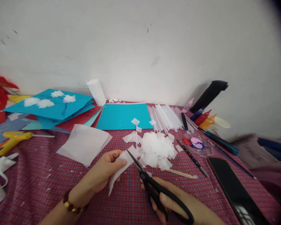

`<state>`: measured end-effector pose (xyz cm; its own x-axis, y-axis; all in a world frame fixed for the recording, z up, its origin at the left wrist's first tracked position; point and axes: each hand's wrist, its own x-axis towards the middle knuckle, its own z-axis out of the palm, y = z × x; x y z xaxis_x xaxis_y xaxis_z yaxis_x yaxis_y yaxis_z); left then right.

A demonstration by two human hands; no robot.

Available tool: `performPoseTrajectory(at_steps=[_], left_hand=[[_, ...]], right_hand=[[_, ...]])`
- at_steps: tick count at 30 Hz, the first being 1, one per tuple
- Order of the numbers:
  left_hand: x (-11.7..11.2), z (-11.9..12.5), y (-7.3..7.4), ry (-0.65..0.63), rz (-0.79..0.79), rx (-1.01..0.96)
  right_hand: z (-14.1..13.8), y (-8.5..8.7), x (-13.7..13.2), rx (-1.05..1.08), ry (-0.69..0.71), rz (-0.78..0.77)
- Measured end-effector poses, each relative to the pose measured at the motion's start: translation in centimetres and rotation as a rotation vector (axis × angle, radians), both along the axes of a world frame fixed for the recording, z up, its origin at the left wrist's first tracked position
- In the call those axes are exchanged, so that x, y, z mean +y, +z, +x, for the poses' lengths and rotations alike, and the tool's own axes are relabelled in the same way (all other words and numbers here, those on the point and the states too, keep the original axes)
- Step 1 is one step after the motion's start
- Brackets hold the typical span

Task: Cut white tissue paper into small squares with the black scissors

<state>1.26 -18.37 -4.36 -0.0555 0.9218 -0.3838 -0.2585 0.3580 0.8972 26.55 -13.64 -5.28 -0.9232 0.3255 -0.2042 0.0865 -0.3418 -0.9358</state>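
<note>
My left hand, with a beaded bracelet on the wrist, pinches a folded strip of thin white paper. In my right hand is a pair of black-handled scissors. The scissor blades point up and left and meet the strip's right end; whether they are fully closed on it is hard to tell. Just beyond lies a heap of small white paper squares, with a few loose pieces around it. A stack of larger white paper sheets rests left of the heap.
Blue card lies behind the heap, beside white sticks. Blue sheets with white tufts and a yellow glue gun are at left. A paintbrush, wooden stick, paint palette and black phone lie at right.
</note>
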Motion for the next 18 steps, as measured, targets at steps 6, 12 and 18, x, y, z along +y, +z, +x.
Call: performPoseTrajectory(at_steps=[6,12,18], left_hand=[[0.1,0.3,-0.2,0.022,-0.030,-0.015],[0.1,0.3,0.0,0.009,-0.019,-0.031],[0.1,0.7,0.5,0.007,-0.026,-0.051]], right_hand=[[0.4,-0.5,0.0,-0.057,0.011,0.117],[0.4,0.0,-0.1,-0.128,0.035,0.182],[-0.1,0.7,-0.1,-0.160,0.028,0.188]])
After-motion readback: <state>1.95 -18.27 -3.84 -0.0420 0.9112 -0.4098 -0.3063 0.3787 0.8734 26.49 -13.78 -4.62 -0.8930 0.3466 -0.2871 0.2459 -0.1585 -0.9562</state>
